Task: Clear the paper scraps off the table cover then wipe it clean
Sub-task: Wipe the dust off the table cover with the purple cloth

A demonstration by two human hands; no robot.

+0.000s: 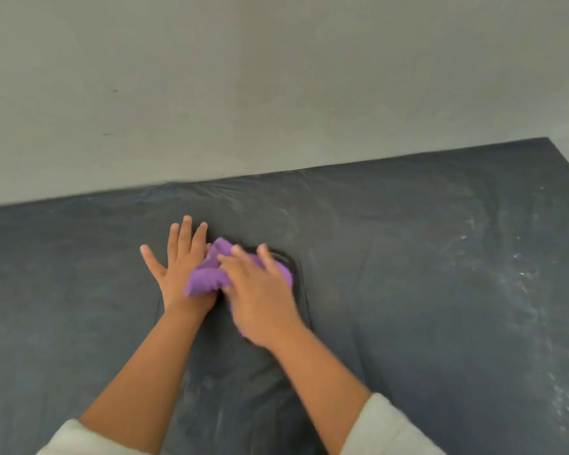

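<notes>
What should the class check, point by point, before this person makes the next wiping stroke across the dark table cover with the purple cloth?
1. Paper scraps gone from the table cover: ok, none in view.
2. Purple cloth under control: ok, the right hand lies on it with fingers curled into the fabric.
3. Cover held down: ok, the left hand lies flat on it, fingers spread, beside the cloth.
4. Cover lying smooth: not ok, creases run around the cloth and along the far edge by the wall.
5. Whole cover clean: not ok, pale streaks show on the right side.
6. Cloth damp enough: cannot tell.
</notes>
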